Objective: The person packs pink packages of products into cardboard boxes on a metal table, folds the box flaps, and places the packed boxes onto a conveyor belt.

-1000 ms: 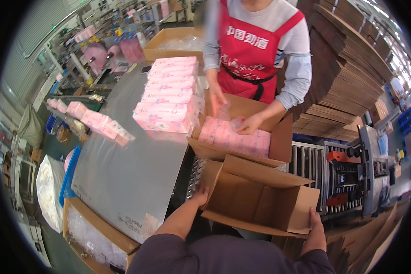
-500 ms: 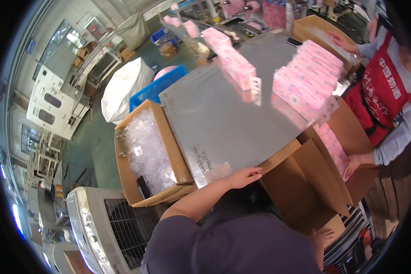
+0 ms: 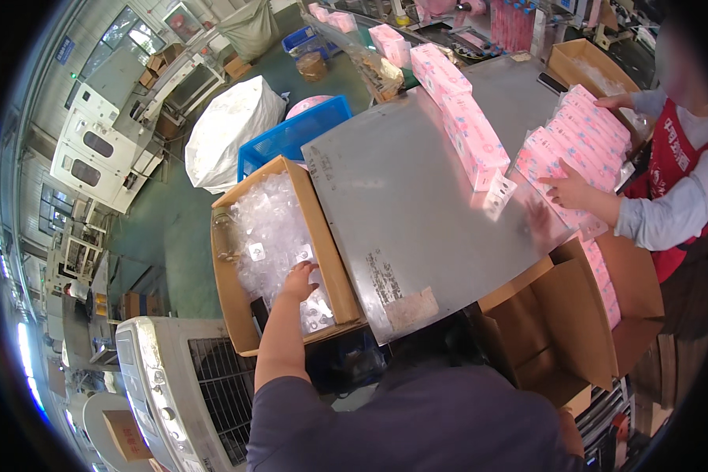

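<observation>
My left hand (image 3: 299, 280) reaches into a long cardboard box (image 3: 332, 263) at the left of the grey table. Its fingers are stretched out over a heap of clear plastic pieces (image 3: 269, 212) with small white patches; nothing shows in its grasp. At the lower right, my right arm hangs beside an open cardboard carton (image 3: 562, 322). Only a sliver of my right hand (image 3: 568, 415) shows there, and its fingers are hidden. Pink patterned packs (image 3: 606, 267) stand inside the neighbouring carton.
On the grey metal table (image 3: 385, 228) lies a row of pink packs (image 3: 470, 130). A co-worker in a red apron (image 3: 672, 149) touches a stack of pink packs (image 3: 578, 149) at the right. A blue crate (image 3: 295, 138) and a white sack (image 3: 232, 130) stand beyond the box.
My left hand has moved left from the table's front edge into the box. My right hand has mostly gone from sight. The co-worker's hand has moved from the carton to the packs.
</observation>
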### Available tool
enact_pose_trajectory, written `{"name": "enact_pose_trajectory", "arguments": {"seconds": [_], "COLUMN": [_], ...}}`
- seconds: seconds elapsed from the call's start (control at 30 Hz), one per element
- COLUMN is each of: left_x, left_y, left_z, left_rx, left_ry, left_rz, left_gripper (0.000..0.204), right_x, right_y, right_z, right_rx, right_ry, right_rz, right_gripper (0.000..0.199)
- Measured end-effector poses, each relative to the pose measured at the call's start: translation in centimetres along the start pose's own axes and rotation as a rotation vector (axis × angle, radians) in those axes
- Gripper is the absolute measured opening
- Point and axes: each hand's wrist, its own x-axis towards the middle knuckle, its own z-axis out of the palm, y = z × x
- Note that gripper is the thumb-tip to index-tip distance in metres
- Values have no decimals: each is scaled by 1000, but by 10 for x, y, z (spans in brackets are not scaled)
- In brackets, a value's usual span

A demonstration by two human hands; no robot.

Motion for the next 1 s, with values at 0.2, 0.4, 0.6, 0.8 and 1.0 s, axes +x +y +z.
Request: {"name": "enact_pose_trajectory", "arguments": {"seconds": [0.2, 0.4, 0.6, 0.8, 1.0], "left_x": [-6, -47, -72, -80, -80], "left_y": [-46, -54, -67, -62, -77], "left_z": [48, 17, 2, -2, 12], "left_rx": [-327, -500, -952, -1241, -1077], "left_ry": [16, 155, 127, 156, -10], "left_rz": [-181, -445, -561, -593, -650], "left_gripper": [21, 23, 16, 10, 18], "right_x": [-8, 3, 14, 6, 7], "right_y": [1, -2, 1, 3, 1], "right_z": [-2, 2, 15, 15, 17], "right_rx": [-78, -121, -106, -40, -93], "right_ry": [-17, -37, 83, 165, 282], "right_rz": [-28, -44, -20, -73, -72], "right_gripper": [68, 61, 58, 57, 57]}}
